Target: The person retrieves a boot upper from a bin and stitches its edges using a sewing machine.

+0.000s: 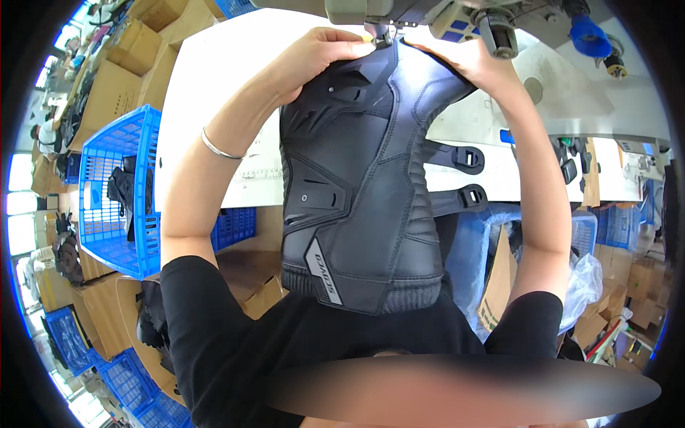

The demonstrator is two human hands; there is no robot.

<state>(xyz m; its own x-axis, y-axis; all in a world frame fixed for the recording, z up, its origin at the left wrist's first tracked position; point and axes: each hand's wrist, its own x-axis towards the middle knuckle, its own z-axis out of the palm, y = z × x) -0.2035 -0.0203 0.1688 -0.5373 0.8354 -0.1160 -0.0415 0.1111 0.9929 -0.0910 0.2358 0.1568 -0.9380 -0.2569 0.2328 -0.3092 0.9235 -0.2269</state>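
Note:
A black leather motorcycle boot upper (371, 164) stretches from the sewing machine down to my lap, with moulded panels, ribbed sides and a pale label near its bottom end. Its far edge lies at the machine's presser foot (383, 36). Just left of the foot, my left hand (321, 57) is closed on that edge, thumb and forefinger pinching close to the needle area. My right hand (479, 64) grips the far right corner, its fingers partly hidden by the leather. Two straps with buckles (468, 158) stick out from the upper's right side.
The sewing machine head (421, 11) hangs over the far edge of the white table (221, 71). A blue plastic crate (118, 192) with black pieces stands at the left. Lower right is a plastic-lined bin (467, 250) holding cardboard. Cardboard boxes (107, 100) line the left side.

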